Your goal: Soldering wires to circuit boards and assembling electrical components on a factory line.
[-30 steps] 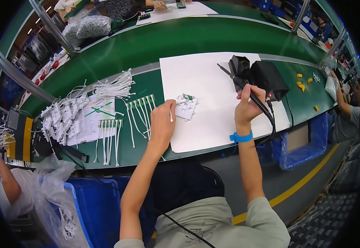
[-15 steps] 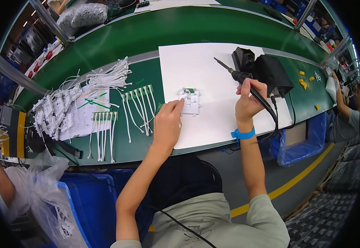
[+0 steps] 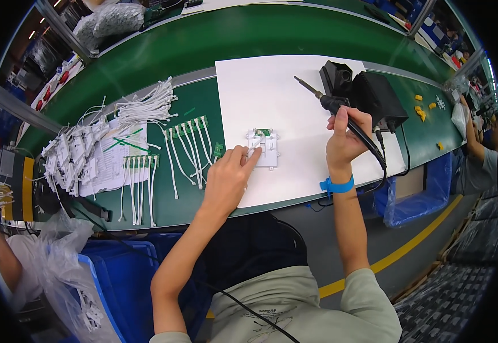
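Note:
My right hand [image 3: 347, 137] is wrapped round the black handle of a soldering iron [image 3: 332, 104], its metal tip up and to the left, apart from any work. On the white sheet [image 3: 312, 177] lies a white plastic housing [image 3: 269, 158] with a small green circuit board [image 3: 263, 132] at its far end. The fingers of my left hand [image 3: 228, 182] are closed at the housing's left side, the index fingertip resting on it. Whether a thin white wire is also under those fingers is hard to make out. A loose small green board [image 3: 219, 151] sits left of the sheet.
Rows of green boards with white cables [image 3: 189, 143] lie on the left, near a cable bundle [image 3: 149, 103] and piled white housings [image 3: 69, 154]. A black soldering station [image 3: 377, 100] stands right, with yellow pieces [image 3: 420, 113] beyond. Blue bins [image 3: 123, 268] are below the bench.
The housing has slid slightly toward me on the sheet, and my left fingers have shifted on it. My right hand keeps the soldering iron raised in nearly the same place.

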`<state>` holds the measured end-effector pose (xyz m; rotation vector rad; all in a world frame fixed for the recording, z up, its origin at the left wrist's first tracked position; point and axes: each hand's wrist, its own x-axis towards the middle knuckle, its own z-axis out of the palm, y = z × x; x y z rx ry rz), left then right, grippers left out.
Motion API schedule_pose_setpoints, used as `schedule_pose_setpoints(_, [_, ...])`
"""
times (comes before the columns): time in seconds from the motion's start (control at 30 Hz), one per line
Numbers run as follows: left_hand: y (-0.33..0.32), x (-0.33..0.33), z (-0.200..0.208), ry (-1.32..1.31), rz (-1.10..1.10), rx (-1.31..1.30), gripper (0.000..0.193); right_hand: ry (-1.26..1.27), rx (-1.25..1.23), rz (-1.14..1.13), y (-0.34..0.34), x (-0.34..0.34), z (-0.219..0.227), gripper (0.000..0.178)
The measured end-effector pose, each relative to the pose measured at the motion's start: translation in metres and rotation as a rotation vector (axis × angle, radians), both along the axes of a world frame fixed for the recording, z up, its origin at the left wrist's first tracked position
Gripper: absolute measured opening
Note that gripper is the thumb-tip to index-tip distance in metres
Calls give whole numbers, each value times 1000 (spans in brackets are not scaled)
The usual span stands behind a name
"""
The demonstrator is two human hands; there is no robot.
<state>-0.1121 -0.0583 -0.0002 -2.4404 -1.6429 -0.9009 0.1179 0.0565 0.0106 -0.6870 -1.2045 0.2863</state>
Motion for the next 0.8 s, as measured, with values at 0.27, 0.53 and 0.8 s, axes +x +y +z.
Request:
schedule_pose_setpoints(0.27, [-10,17,10,65,-11,-126,53,-45,-3,9,2,1,-3,14])
schedule_pose_setpoints(0.53, [1,29,6,229,69,-30,47,-17,-61,-22,-1,-3,-2,14])
schedule_pose_setpoints(0.8, [14,49,-5,381,151,35,39,-203,37,-163,5,1,-4,16])
